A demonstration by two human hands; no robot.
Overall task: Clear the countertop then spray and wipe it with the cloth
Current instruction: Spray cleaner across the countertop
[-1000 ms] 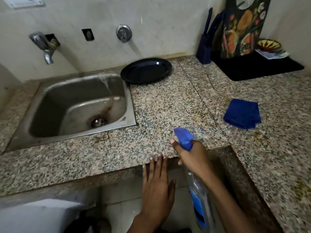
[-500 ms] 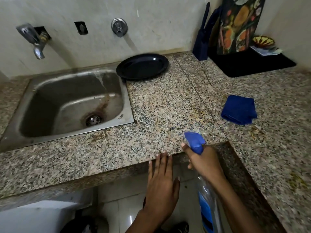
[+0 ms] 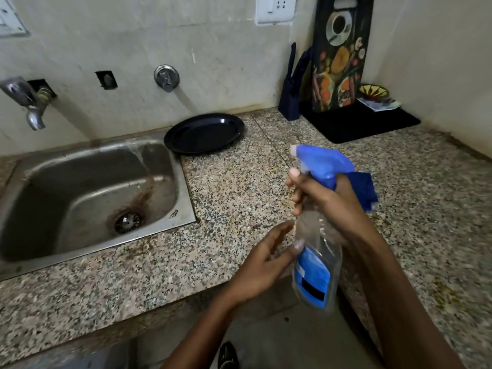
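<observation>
My right hand [image 3: 330, 203] grips the neck of a clear spray bottle [image 3: 316, 265] with a blue trigger head and blue label, held above the speckled granite countertop [image 3: 234, 198], nozzle pointing left. My left hand [image 3: 263, 259] is beside the bottle's body, fingers relaxed, thumb touching its lower part. A folded blue cloth [image 3: 366, 190] lies on the counter behind the bottle, mostly hidden by my right hand. Yellowish crumbs and stains mark the counter near the cloth.
A black plate [image 3: 205, 133] sits by the steel sink [image 3: 87, 198]. A tap [image 3: 29, 102] juts from the wall at left. A blue knife block [image 3: 292, 97], a patterned cutting board [image 3: 338, 54] and a small bowl [image 3: 374, 91] stand on a black mat [image 3: 364, 126] in the far corner.
My right hand has lifted the spray bottle from below the counter edge to above the counter. My left hand has left the counter edge and come up beside the bottle.
</observation>
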